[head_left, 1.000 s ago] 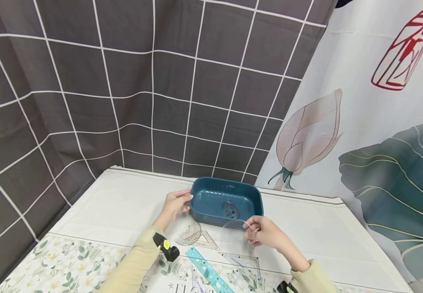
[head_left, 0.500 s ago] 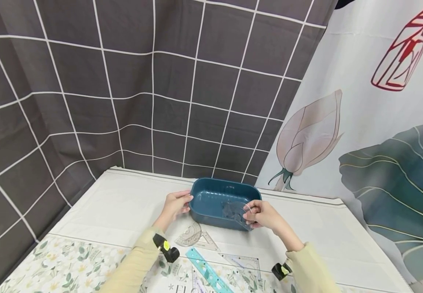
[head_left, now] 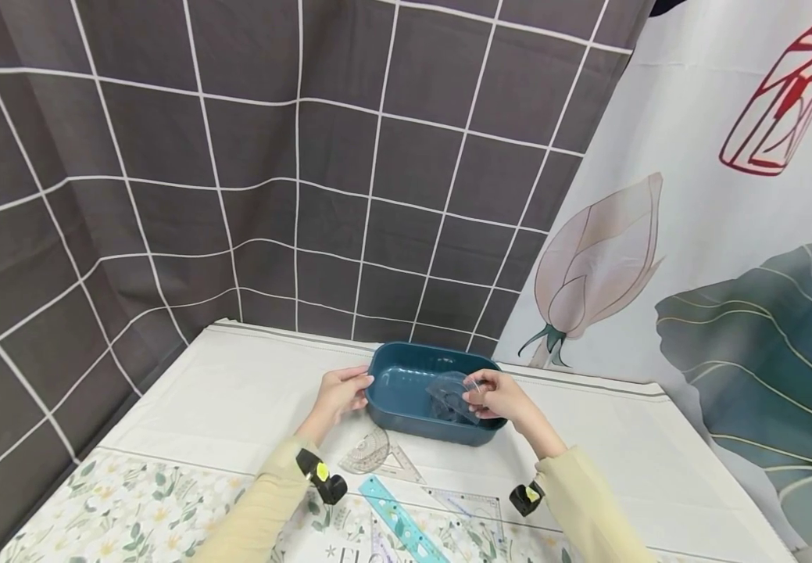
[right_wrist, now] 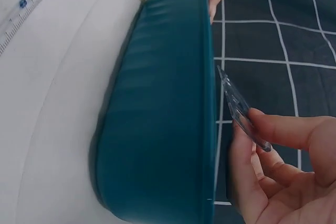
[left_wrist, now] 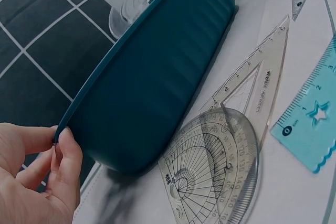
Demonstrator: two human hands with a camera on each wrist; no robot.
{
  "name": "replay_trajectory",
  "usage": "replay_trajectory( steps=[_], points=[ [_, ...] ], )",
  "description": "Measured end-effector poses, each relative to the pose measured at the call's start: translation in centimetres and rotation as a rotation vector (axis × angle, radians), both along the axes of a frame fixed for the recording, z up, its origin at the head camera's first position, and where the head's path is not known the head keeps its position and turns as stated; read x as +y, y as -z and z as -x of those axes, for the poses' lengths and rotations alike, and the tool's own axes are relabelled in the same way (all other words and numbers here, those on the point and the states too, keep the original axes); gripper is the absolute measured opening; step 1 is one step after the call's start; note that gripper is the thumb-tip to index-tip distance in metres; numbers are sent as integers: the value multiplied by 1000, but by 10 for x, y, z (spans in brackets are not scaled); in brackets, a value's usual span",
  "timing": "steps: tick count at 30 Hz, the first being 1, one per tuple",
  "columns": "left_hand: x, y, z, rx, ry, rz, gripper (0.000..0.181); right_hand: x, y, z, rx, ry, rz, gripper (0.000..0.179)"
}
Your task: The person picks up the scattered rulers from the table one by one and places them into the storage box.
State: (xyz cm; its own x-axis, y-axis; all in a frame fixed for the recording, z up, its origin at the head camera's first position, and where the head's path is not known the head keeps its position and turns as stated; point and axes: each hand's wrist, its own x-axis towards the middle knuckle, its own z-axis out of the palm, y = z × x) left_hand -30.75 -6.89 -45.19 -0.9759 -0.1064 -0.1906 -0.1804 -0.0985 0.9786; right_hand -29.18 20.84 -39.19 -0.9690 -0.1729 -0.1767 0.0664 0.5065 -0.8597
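A dark teal plastic bin (head_left: 413, 426) stands near the back of the table. My left hand (head_left: 338, 395) pinches its left rim between thumb and fingers, plain in the left wrist view. Over the bin's right end, my right hand (head_left: 500, 397) pinches a clear plastic protractor (head_left: 445, 383) by its edge. The right wrist view shows this protractor (right_wrist: 237, 103) tilted and nearly edge-on, just above the rim. Another clear piece lies on the bin floor, partly hidden behind the held one.
Before the bin, a clear protractor (head_left: 370, 450) overlaps a triangular set square (head_left: 402, 467). Nearer lies a turquoise ruler (head_left: 395, 510), with another clear set square (head_left: 472, 504) to its right. A grey gridded curtain (head_left: 321, 234) hangs behind the table.
My right hand has lifted the clear protractor from in front of the bin, up and back over its right end. The left hand keeps its hold on the rim.
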Motion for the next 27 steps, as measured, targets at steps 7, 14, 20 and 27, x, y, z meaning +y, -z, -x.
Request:
replay_trajectory(
  steps=[7, 14, 20, 27],
  points=[
    [0, -1, 0, 8, 7, -17, 37, -2, 12, 12, 36, 19, -8, 29],
    [0, -1, 1, 0, -2, -2, 38, -6, 24, 17, 63, 31, -40, 24],
    [0, -3, 0, -1, 0, 13, 38, -11, 34, 20, 91, 52, -88, 19],
    [1, -4, -2, -13, -3, 23, 38, -15, 41, 22, 135, 49, -195, 17]
  ],
)
